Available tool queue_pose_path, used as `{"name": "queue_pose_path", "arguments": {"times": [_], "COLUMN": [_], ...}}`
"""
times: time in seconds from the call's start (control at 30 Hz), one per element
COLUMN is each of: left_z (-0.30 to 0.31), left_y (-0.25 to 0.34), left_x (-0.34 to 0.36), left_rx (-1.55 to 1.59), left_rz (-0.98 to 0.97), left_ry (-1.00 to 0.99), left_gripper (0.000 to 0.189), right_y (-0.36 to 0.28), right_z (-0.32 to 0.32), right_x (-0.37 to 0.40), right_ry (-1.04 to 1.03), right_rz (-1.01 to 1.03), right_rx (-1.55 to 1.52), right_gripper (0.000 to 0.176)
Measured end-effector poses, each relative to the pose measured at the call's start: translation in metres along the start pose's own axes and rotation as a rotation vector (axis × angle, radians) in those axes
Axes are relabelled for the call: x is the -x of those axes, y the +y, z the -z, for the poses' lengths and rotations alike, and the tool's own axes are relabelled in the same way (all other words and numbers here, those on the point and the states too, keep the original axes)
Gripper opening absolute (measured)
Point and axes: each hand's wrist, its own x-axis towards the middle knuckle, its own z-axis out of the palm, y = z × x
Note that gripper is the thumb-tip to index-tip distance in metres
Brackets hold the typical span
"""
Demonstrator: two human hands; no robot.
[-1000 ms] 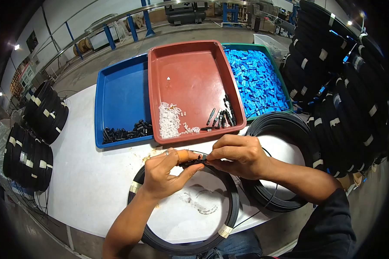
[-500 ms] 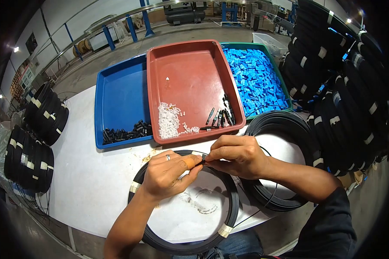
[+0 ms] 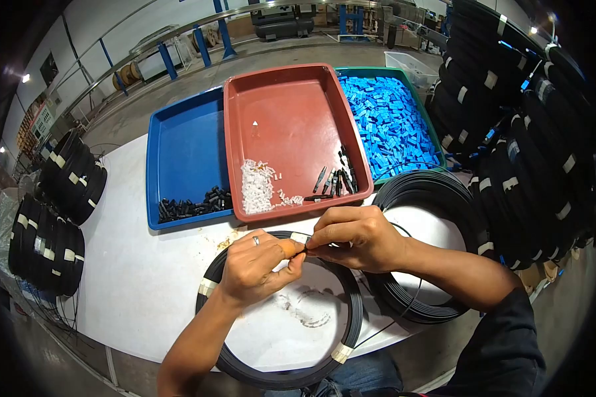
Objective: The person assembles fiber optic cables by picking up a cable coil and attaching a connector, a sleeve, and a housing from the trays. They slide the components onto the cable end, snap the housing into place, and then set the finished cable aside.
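Observation:
My left hand [image 3: 258, 264], with a ring and an orange wrap on one finger, pinches a small black piece [image 3: 305, 249] at its fingertips. My right hand [image 3: 356, 238] meets it from the right, thumb and fingers closed on the same spot. Most of the piece is hidden, so its exact kind does not show. Below both hands lies a coil of black cable [image 3: 357, 311], bound with pale tape. A thin loose cable [image 3: 414, 306] curves out from behind my right hand and runs down toward the coil's taped lower right side.
A red tray [image 3: 285, 126] holds white sleeves [image 3: 257, 188] and black connectors [image 3: 338, 182]. The blue tray [image 3: 189, 142] has short black parts [image 3: 198, 204]; the green tray [image 3: 422, 106] has blue clips [image 3: 394, 129]. Cable coils stand right [image 3: 437, 188], far right [image 3: 530, 165] and left [image 3: 46, 245].
Both hands have shifted very slightly left, fingertips still together on the small black piece. Less of it shows between them now. The trays and coils keep their places.

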Motion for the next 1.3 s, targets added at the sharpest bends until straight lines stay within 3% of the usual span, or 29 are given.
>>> {"name": "queue_pose_path", "arguments": {"times": [0.23, 0.5, 0.77, 1.07, 1.3], "left_z": [0.001, 0.000, -0.007, 0.001, 0.001], "left_y": [0.000, 0.002, 0.003, 0.003, 0.003], "left_x": [0.003, 0.007, 0.009, 0.012, 0.006], "left_rx": [-0.010, 0.093, 0.092, 0.234, 0.185], "left_rz": [0.121, 0.172, 0.166, 0.387, 0.292], "left_ry": [0.017, 0.025, 0.047, 0.088, 0.036], "left_gripper": [0.017, 0.019, 0.022, 0.016, 0.015], "right_y": [-0.001, -0.003, -0.001, -0.003, 0.000], "right_z": [0.000, -0.002, -0.006, -0.006, -0.005], "right_x": [-0.002, 0.001, 0.003, 0.002, 0.005], "right_ry": [0.023, 0.103, 0.041, 0.050, 0.031], "right_rz": [0.000, 0.080, 0.037, 0.007, -0.008], "right_rx": [0.033, 0.044, 0.049, 0.073, 0.095], "right_gripper": [0.032, 0.025, 0.026, 0.028, 0.030]}}
